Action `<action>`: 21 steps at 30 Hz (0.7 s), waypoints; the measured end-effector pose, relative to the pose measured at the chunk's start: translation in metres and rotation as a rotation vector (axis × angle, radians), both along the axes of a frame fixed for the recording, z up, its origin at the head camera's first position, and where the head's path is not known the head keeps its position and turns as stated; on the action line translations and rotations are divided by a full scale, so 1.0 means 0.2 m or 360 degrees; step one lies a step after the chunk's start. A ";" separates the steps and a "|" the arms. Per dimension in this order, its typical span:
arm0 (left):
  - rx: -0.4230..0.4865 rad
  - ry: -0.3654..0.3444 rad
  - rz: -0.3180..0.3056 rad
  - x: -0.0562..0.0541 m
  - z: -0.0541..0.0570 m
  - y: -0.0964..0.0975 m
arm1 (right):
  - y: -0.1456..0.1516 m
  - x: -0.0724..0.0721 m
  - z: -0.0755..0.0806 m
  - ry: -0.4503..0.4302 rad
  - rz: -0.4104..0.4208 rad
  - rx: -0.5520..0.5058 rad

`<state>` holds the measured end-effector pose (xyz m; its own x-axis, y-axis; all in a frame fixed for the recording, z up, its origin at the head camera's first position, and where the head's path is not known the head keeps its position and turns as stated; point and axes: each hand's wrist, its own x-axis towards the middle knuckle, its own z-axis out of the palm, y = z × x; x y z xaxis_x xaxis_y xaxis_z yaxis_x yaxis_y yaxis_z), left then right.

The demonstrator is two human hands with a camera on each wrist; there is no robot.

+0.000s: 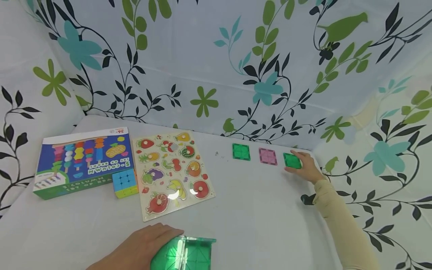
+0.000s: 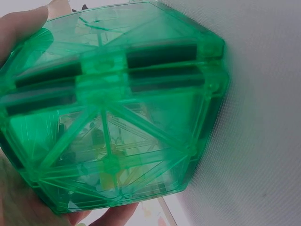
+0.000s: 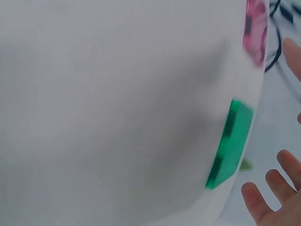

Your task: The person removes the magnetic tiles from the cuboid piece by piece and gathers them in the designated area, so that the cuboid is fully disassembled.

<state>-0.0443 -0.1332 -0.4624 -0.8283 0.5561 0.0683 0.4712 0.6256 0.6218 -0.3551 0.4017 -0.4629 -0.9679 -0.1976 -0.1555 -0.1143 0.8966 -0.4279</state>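
Note:
My left hand [image 1: 145, 243] grips a box-like build of translucent green magnetic tiles [image 1: 197, 255] at the front of the table. In the left wrist view, the thumb lies on one side of the green build [image 2: 113, 127] and fingers curl under the other. At the back right, my right hand [image 1: 307, 167] reaches around a flat green magnetic tile [image 1: 292, 160], thumb and fingers spread. The right wrist view shows those fingers [image 3: 256, 200] apart from the green tile [image 3: 230, 143]. A pink tile [image 1: 267, 156] and another green tile [image 1: 241, 152] lie to its left in a row.
A fruit puzzle board [image 1: 173, 174] lies left of centre. Beside it are a puzzle cube [image 1: 125, 182] and a blue bead-set box [image 1: 84, 161]. Patterned cloth [image 1: 202, 67] rises behind the white table [image 1: 253, 210]. A small dark object [image 1: 307, 199] sits near the right sleeve.

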 end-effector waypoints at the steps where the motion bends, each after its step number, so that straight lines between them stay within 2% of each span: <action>1: 0.0001 -0.0005 0.0000 0.00 0.00 0.00 | -0.02 0.03 0.01 0.0011 0.0016 -0.0037; 6: 0.0006 -0.0049 0.0003 0.00 0.01 0.00 | -0.20 0.23 0.06 0.0097 0.0197 -0.0262; 12: 0.0011 -0.0070 0.0000 0.00 0.01 0.00 | -0.49 0.52 0.11 0.0283 0.0595 -0.0468; 15: 0.0000 -0.0078 0.0008 0.00 0.01 0.00 | -0.63 0.65 0.13 0.0321 0.0802 -0.0548; 18: -0.0022 -0.0103 0.0014 0.00 0.01 0.00 | -0.76 0.78 0.14 0.0267 0.0953 -0.0618; 21: -0.0032 -0.0132 0.0012 0.01 0.02 0.01 | -0.87 0.89 0.15 0.0169 0.1046 -0.0687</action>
<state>-0.0430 -0.1319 -0.4590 -0.8349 0.5503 -0.0121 0.4137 0.6418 0.6457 -0.1770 0.2270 -0.4329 -0.6376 -0.7553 0.1517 -0.6222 0.3887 -0.6796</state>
